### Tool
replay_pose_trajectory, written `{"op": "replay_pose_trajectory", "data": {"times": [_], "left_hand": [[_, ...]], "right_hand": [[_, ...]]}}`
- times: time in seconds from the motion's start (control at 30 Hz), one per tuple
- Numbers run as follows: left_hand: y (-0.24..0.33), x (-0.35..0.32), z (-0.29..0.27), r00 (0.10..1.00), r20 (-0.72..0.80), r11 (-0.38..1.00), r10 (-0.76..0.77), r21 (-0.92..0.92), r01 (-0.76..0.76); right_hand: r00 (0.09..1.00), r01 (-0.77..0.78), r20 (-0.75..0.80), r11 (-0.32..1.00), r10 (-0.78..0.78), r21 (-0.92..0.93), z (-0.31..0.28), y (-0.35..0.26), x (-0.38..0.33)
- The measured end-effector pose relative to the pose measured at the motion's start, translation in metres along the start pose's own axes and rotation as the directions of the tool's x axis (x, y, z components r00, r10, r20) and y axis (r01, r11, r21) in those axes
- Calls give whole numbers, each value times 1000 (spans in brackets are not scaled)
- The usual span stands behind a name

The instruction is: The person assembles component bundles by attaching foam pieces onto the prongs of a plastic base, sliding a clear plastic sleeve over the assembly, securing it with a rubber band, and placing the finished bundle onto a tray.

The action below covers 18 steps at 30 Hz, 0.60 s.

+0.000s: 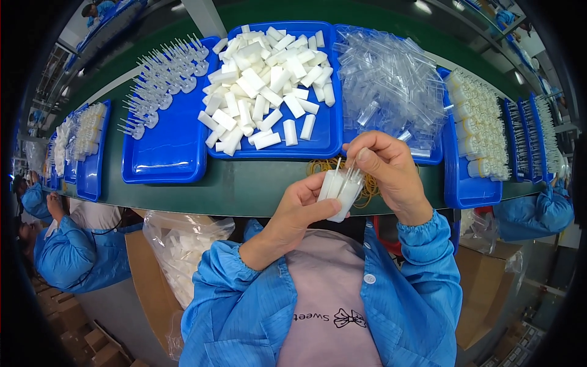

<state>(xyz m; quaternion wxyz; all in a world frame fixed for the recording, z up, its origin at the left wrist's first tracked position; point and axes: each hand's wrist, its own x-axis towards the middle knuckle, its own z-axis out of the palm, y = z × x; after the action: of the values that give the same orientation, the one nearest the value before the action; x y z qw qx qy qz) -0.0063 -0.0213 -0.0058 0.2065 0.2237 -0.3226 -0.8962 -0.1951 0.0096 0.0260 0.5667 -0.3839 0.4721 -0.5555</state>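
Observation:
In front of my chest my left hand (pixel 296 214) is closed around a pair of white foam blocks (pixel 347 199), its thumb pressed on their near side. Thin clear stems stick up from between the blocks. My right hand (pixel 391 168) pinches a thin clear plastic piece (pixel 353 172) at the top of the blocks; its lower end is hidden among them. Behind my hands, a blue tray (pixel 335 131) carries a heap of loose white foam blocks (pixel 269 85). Beside it, clear plastic sleeves (pixel 394 85) are piled in another blue tray (pixel 435 158).
Yellow rubber bands (pixel 370 191) lie behind my hands on the green table (pixel 257 183). At left, a blue tray (pixel 165 162) bears stemmed clear parts (pixel 165 76). At right, banded bundles (pixel 480 125) fill another tray. A bag of foam blocks (pixel 183 251) sits in a carton below. Co-workers sit on both sides.

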Motion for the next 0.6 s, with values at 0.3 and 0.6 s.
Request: {"op": "replay_pose_trajectory", "data": {"times": [0.3, 0.6], "left_hand": [[-1, -1, -2, 1000, 14, 1000, -1, -13, 1], [-2, -1, -3, 1000, 7, 1000, -6, -12, 6]], "right_hand": [[997, 48, -56, 995, -53, -91, 6, -4, -3], [996, 61, -60, 996, -64, -59, 3, 2, -1]]}}
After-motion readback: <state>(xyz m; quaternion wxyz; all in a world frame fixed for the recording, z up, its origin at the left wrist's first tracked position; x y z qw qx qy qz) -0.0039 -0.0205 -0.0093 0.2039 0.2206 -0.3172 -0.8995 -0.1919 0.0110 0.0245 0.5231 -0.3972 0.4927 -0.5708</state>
